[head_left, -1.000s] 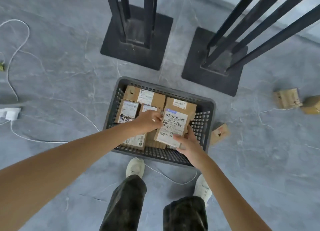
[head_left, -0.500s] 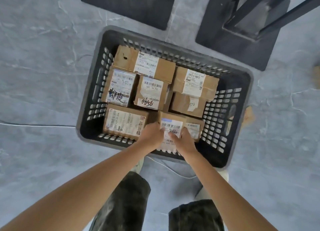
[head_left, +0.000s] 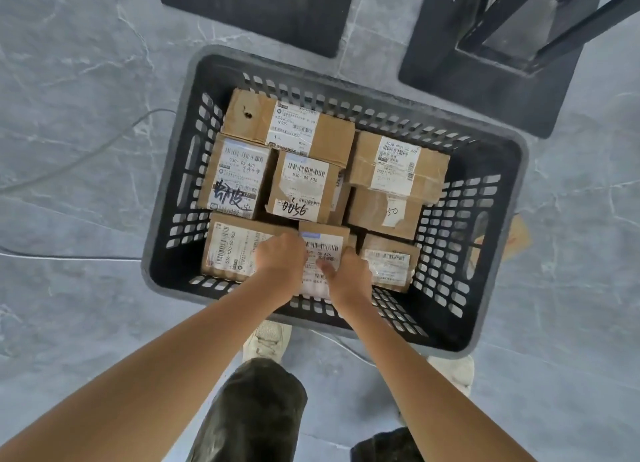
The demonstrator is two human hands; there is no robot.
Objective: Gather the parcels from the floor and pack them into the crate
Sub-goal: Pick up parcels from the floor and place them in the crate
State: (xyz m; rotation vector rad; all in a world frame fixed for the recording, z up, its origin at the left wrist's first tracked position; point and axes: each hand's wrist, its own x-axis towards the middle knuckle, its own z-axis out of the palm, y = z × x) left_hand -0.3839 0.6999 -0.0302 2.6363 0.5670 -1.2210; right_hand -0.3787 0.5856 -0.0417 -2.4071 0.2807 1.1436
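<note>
while the person stands over the dark crate (head_left: 446, 254), both hands reach down inside it. the left hand (head_left: 282, 259) has its fingers curled over the left side of a small parcel (head_left: 325, 236). the right hand (head_left: 349, 276) holds the right side, with its thumb on the white label. so both hands grip the same small parcel.

the small parcel is in the crate, in the middle of the row nearest the person. a flat parcel (head_left: 228, 250) lies just beside it on the left. a short parcel (head_left: 388, 261) lies just beside it on the right.

behind them are more brown boxes. one is a scribble parcel (head_left: 235, 177) with blue marks on its label. next to it is a number parcel (head_left: 304, 188) with black numbers written on it. a long parcel (head_left: 287, 122) lies along the far wall. on the right, a top parcel (head_left: 398, 160) rests on a plain parcel (head_left: 381, 212).

one more floor parcel (head_left: 517, 233) lies outside, just beside the crate's right wall, partly hidden.

the crate stands on a grey floor (head_left: 69, 81). a thin wire (head_left: 69, 254) runs across the floor on the left. two black stands (head_left: 259, 11) are just past the crate. white shoes (head_left: 266, 338) and dark trousers (head_left: 252, 409) show at the bottom.
</note>
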